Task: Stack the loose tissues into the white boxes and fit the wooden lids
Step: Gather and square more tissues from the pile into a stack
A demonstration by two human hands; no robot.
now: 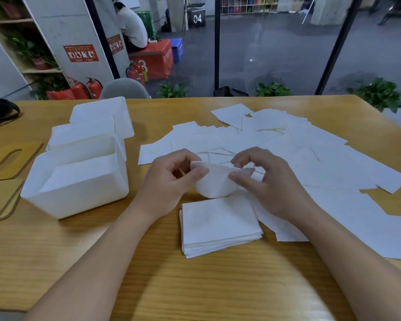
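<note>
Far left of the frame: two wooden lids lie flat on the desk (148, 286). The upper lid (12, 159) shows an oblong slot; the lower lid (2, 200) sits just below it, partly cut off by the frame edge.

Left of centre: three white boxes stand in a row running toward the upper part of the frame. The nearest box (77, 181) is open-topped, with white tissue lying inside it. The middle box (83, 135) and the far box (102, 114) touch or overlap one another; their contents cannot be determined.

Centre: the left hand (169, 184) and the right hand (266, 184) together hold a single tissue (215, 181) above the desk. Fingers and thumb of each hand pinch one end, and the tissue sags in a curve between them.

Lower centre: a squared stack of tissues (220, 225) rests on the desk directly below the held tissue.

Centre to right: loose tissues (299, 147) lie spread and overlapping across the desk, reaching the right edge of the frame.
</note>
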